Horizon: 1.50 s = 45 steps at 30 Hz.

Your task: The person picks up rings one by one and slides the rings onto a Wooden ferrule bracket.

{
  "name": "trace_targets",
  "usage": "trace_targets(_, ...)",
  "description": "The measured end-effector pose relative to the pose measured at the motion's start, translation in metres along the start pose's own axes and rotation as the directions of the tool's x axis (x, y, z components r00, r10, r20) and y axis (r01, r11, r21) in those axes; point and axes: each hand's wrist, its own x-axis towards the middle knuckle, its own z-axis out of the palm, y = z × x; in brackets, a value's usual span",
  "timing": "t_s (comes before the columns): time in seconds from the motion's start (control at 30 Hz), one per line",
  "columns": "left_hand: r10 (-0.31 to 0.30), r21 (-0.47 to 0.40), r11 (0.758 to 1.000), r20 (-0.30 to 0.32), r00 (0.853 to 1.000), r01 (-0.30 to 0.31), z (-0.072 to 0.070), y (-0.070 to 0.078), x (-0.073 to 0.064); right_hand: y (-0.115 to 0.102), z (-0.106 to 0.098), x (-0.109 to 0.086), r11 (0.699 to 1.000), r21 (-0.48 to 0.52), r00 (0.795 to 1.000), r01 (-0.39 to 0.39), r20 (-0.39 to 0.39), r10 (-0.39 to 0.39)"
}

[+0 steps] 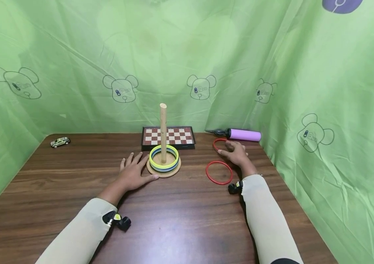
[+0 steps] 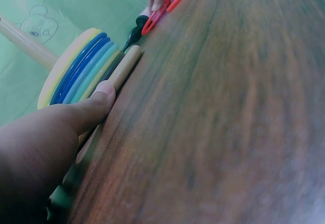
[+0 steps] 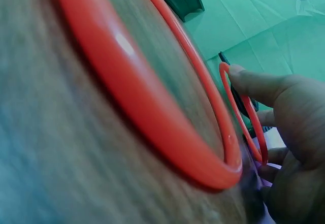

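Observation:
A wooden peg (image 1: 163, 128) rises from a round wooden base (image 1: 164, 175), encircled by a stack of yellow, blue and green rings (image 2: 84, 74). My left hand (image 1: 132, 175) rests on the table left of it, fingers spread and thumb touching the base's edge. Farther right, my right hand (image 1: 236, 154) holds a red ring (image 1: 214, 145) near the back of the table. The thumb presses one side of this ring, with fingers at the other. A second red ring (image 1: 220, 183) lies flat on the table, nearer than the held one.
Behind the peg lies a checkered board (image 1: 183, 135). A purple hand pump (image 1: 245, 135) with a black nozzle is at the back right. Far left stands a small toy car (image 1: 60, 142). Green printed cloth (image 1: 163, 55) hangs around the wooden table (image 1: 173, 227).

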Motion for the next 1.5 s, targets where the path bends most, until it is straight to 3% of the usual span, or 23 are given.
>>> trace_targets(0.23, -0.002, -0.006, 1.0, -0.001, 1.0, 0.002, 0.001, -0.002, -0.001, -0.011, 0.001, -0.001, 0.999, -0.004, 0.999, 0.041, -0.011, -0.041)
trace_targets(0.5, 0.006, -0.001, 1.0, -0.003, 1.0, -0.006, 0.002, -0.001, 0.0, -0.038, -0.004, -0.005, 0.994, -0.043, 0.994, 0.096, -0.04, -0.098)
trace_targets(0.8, 0.002, 0.007, 1.0, 0.003, 1.0, -0.002, 0.002, -0.002, 0.002, -0.08, -0.006, -0.01, 0.978, 0.007, 0.974, 0.21, -0.084, -0.209)
trace_targets(1.5, -0.002, 0.003, 1.0, 0.01, 1.0, 0.002, 0.001, -0.001, 0.0, -0.145, -0.008, -0.025, 0.947, 0.089, 0.944, 0.309, -0.148, -0.294)
